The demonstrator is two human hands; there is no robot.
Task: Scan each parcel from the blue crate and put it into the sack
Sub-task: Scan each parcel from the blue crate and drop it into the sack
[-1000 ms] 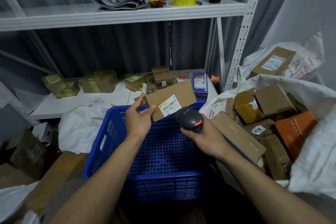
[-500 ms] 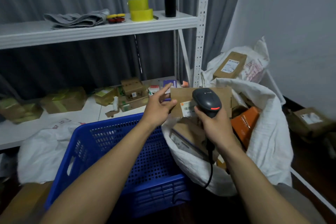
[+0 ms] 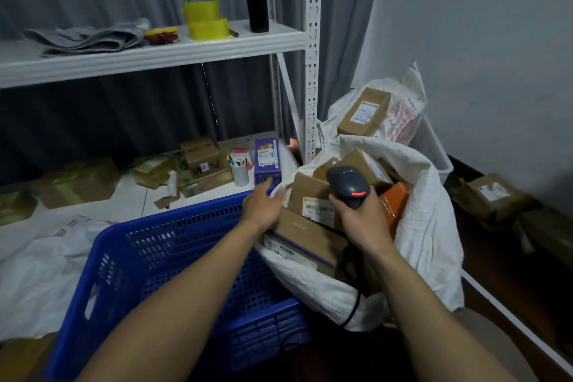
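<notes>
Head camera shows me the labelled cardboard parcel (image 3: 310, 198) lying atop others in the white sack (image 3: 428, 226) — my left hand (image 3: 262, 206) loose-fingered just beside it, right hand (image 3: 364, 222) gripping the barcode scanner (image 3: 348, 184).

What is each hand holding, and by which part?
Right hand grips the barcode scanner by its handle. Left hand is at the left edge of the cardboard parcel; grip unclear.

Crate (image 3: 173, 260) perforated blue plastic, sack (image 3: 428, 226) rough woven white, parcels (image 3: 310, 192) matt brown cardboard, scanner (image 3: 348, 184) smooth black plastic.
</notes>
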